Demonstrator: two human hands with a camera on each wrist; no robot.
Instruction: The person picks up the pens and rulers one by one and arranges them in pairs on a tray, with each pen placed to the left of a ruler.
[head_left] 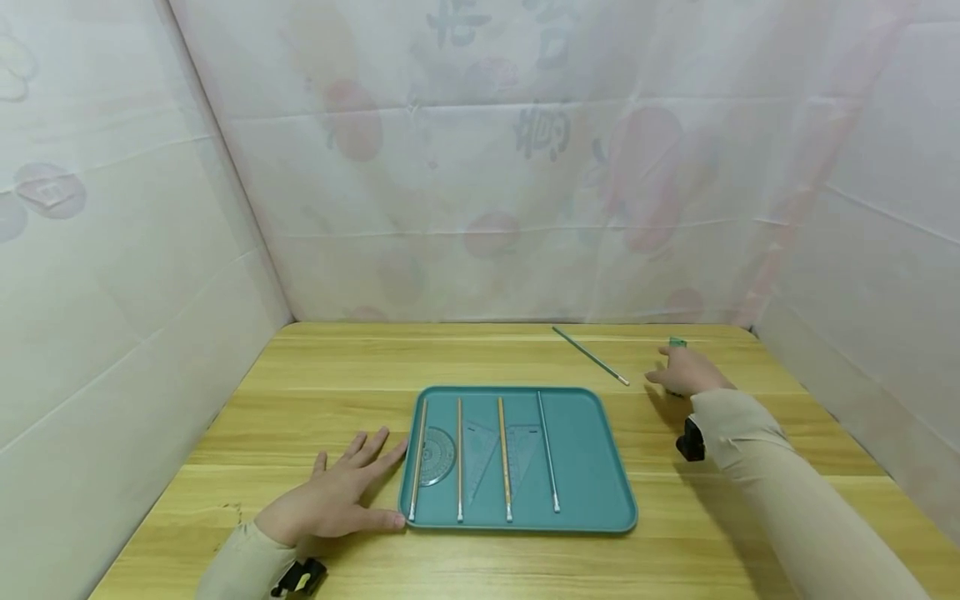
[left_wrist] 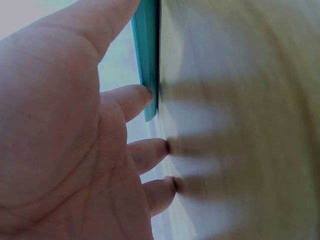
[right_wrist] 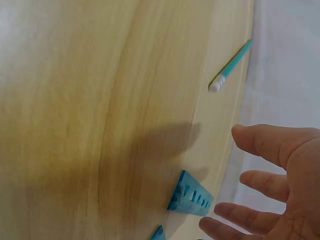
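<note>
My left hand (head_left: 333,500) lies spread at the left side of a teal tray (head_left: 607,467), its thumb and a fingertip touching the rim. In the left wrist view, the tray's side (left_wrist: 147,60) runs along those fingers. My right hand (head_left: 692,371) reaches over the table's far right, fingers apart and nothing held. Near its fingertips, in the right wrist view, stands a small teal wedge-shaped piece with slots (right_wrist: 191,195). A second teal piece (right_wrist: 158,234) shows at the lower frame edge. A green pencil (head_left: 591,356) with a pale eraser end lies left of that hand.
On the tray, several pencils lie lengthwise in a row, among them a yellow pencil (head_left: 503,458) and a dark teal pencil (head_left: 548,454). A clear protractor (head_left: 438,457) and two clear set squares (head_left: 480,458) lie beneath or beside them. Fabric walls (head_left: 480,208) enclose the wooden table (head_left: 337,367).
</note>
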